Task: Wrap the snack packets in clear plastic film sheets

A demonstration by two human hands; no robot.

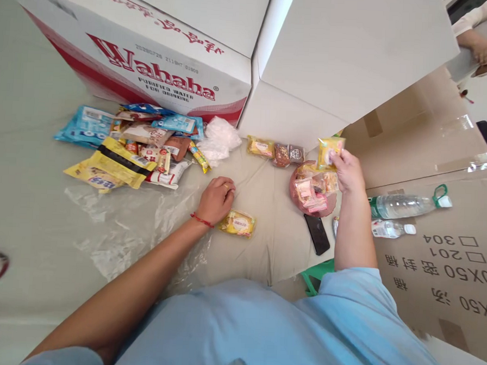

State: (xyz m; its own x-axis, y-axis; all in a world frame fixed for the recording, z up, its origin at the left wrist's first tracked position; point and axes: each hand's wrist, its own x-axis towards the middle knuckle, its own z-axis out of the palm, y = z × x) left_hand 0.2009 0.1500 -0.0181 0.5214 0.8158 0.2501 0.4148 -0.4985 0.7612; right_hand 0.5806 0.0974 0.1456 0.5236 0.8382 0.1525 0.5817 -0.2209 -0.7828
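My right hand pinches a small yellow snack packet by its edge, above a reddish round basket with several wrapped snacks in it. My left hand rests on the covered table with its fingers curled in and a red string at the wrist; nothing shows in it. Just beside that wrist lies another yellow packaged snack. Against the white box, a yellow packet and two brown packets sit in a short row.
A heap of snack bags and crumpled clear plastic lie before a Wahaha carton. On the right are a phone, two water bottles, the larger one green-capped, and a cardboard box. Another person's hand shows at top right.
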